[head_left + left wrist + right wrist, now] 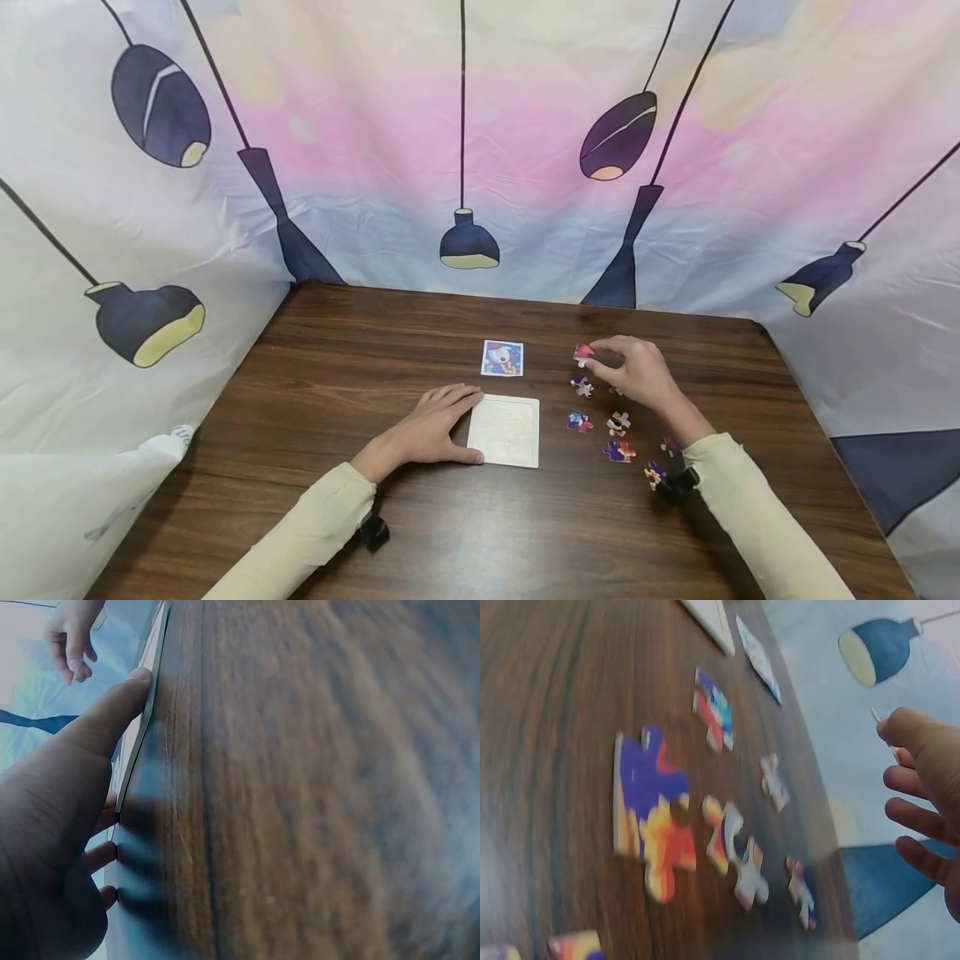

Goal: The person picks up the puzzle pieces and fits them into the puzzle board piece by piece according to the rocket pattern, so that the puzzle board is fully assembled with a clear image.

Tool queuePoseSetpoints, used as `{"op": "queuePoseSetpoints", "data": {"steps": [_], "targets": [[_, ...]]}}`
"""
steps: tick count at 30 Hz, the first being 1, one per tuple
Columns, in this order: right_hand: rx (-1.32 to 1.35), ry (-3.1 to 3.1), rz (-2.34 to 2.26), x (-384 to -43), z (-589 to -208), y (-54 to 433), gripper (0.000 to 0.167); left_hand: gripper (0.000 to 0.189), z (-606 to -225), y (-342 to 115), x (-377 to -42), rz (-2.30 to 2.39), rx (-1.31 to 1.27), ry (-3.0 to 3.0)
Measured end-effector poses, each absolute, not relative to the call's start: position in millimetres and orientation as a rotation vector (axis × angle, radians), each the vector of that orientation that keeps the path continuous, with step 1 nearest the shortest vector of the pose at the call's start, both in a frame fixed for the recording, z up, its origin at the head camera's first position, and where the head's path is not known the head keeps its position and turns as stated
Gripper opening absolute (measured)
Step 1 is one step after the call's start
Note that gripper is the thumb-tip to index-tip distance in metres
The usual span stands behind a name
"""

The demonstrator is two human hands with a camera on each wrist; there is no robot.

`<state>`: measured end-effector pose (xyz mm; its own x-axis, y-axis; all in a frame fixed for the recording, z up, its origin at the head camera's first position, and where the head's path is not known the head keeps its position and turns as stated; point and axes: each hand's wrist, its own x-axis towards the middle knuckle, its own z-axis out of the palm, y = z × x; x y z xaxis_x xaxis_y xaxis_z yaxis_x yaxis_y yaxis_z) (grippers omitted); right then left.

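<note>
My right hand (637, 371) pinches a red and purple jigsaw piece (582, 356) between thumb and fingers, raised over the far right of the table. In the right wrist view the held piece (877, 715) shows nearly edge-on at the fingertips. My left hand (435, 425) rests at the left side of a pale, shallow puzzle tray (504, 430). Its thumb (133, 686) lies on the tray's rim near one corner, and the index finger touches the other left corner. Behind the tray lies a small square picture card (502, 358) with a white cartoon character.
Loose jigsaw pieces lie right of the tray, among them a blue and pink one (579, 422), a purple and orange one (619, 452) and a pale one (618, 423). Others (655, 474) lie by the right wrist. A printed curtain (390, 167) hangs behind the brown table (337, 350).
</note>
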<state>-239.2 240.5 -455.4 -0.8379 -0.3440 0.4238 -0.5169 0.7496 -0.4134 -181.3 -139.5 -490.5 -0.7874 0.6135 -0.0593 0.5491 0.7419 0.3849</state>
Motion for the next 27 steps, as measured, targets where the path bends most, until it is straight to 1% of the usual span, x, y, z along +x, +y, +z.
{"op": "queuePoseSetpoints", "data": {"steps": [14,27], "targets": [[0.775,-2.634,0.816,-215.0,-445.7,203.7,0.030,0.103,-490.6,-139.8,-180.5,0.517,0.937,2.767],[0.884,-2.689,0.816,-206.7,-458.4,172.2,0.030,0.103,-492.5,-139.8,-180.5,0.495,0.945,2.785]]}}
